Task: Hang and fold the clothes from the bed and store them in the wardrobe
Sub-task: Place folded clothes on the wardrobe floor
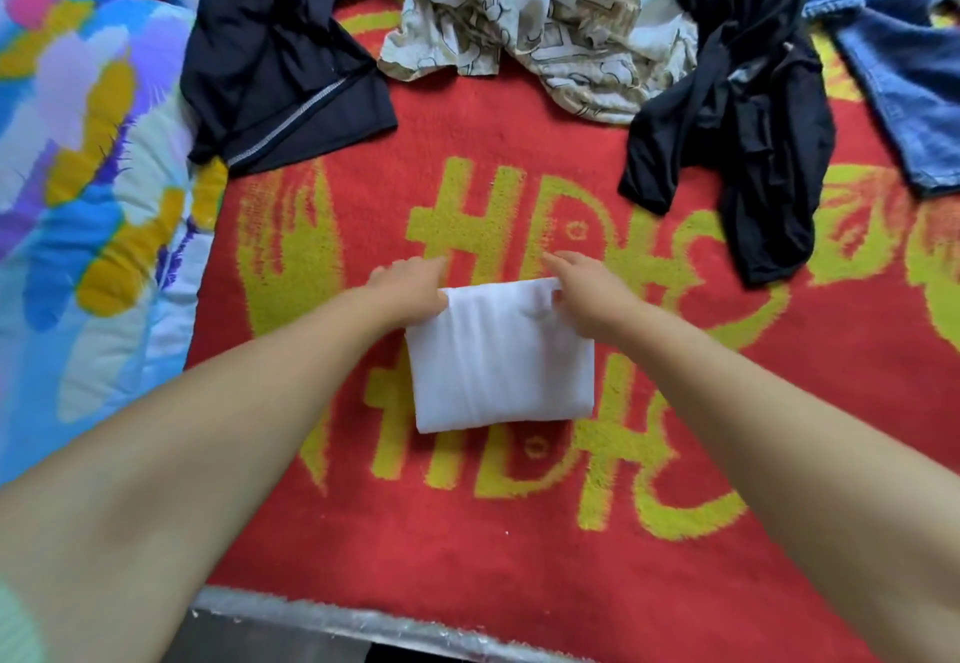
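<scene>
- Head view: nearest the camera, two bare forearms reached forward over the near edge of the bed (363, 626), which was covered by a red blanket with yellow lettering (467, 532).
- The folded white garment (501, 358) lay flat on that blanket, a compact rectangle between the wrists, its long axis running slightly more away from the person than across.
- The left hand (410, 283) pinched the far left corner, the right hand (592, 293) the far right corner; the fingers of both were curled onto the far edge.
- Both hands sat at the far end, about equally near, so the free near edge lay toward the person; a further fold would likely bring the far edge back.
- Beyond lay unfolded clothes: a dark shirt (280, 49), a cream printed garment (530, 13), a black garment (743, 117), and jeans (904, 54).
- A colourful quilt (88, 169) lay left.
</scene>
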### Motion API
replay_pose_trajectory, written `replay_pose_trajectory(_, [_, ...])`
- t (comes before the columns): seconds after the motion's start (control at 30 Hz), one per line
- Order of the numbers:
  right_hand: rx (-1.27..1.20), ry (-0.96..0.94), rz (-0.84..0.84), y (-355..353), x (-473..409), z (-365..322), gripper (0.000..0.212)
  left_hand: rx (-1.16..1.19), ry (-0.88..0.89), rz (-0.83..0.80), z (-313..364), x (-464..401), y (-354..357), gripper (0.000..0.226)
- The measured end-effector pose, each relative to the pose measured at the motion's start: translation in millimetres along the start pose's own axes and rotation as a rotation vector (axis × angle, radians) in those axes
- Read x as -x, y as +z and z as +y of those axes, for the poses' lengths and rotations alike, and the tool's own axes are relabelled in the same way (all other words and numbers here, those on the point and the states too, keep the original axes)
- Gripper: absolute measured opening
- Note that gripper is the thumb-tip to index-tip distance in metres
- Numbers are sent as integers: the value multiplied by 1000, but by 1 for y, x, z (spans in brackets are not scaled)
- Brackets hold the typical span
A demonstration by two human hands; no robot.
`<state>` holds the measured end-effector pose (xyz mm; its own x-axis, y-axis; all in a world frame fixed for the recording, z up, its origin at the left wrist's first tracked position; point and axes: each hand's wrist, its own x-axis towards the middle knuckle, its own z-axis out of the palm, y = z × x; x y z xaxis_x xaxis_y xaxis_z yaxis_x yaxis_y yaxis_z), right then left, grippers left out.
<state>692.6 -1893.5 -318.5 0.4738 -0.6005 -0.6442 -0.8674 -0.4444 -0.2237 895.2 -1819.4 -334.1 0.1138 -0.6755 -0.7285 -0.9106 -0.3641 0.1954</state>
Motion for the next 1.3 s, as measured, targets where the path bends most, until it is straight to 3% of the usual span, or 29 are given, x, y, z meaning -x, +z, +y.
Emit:
replay_pose_trajectory(0.1, [107,-93,188,50,15,-24,56,-68,50,367,29,19,51,59])
replay_pose_trajectory(0.17, [50,-188,245,78,27,-34,56,-97,34,461,45,34,87,59])
replay_pose_trajectory(0.23, [4,-174,254,98,23,-26,56,-64,4,495,44,37,111,59])
replay_pose_trajectory(0.33, [-70,50,252,108,11,6,56,-22,33,511,19,24,123,60])
replay_pose_trajectory(0.4, [-126,166,202,106,9,27,55,65,-101,485,-7,17,123,63])
replay_pose_trajectory(0.47, [-38,162,160,100,18,39,56,123,-233,443,-29,21,119,65])
replay_pose_trajectory(0.53, [40,42,215,92,30,41,60,92,-121,497,-37,33,115,68])
replay_pose_trajectory(0.6, [89,-188,286,86,44,28,74,-55,146,538,-25,51,109,77])
replay_pose_trajectory(0.67, [157,-380,230,96,57,11,94,-237,365,504,-6,66,120,87])
replay_pose_trajectory(0.7, [184,-402,163,104,62,4,100,-288,387,439,4,72,130,95])
replay_pose_trajectory(0.8, [265,-331,116,114,59,-4,103,-269,191,315,22,65,154,111])
replay_pose_trajectory(0.9, [261,-280,222,106,45,-6,73,-279,90,326,28,44,150,99])
replay_pose_trajectory(0.97, [269,-259,171,108,38,-7,65,-310,80,286,31,42,145,88])
replay_pose_trajectory(1.1, [251,-159,4,94,47,-20,61,-247,66,180,33,56,134,78])
replay_pose_trajectory(1.3, [287,-175,-116,44,83,-40,75,-110,17,97,42,101,88,76])
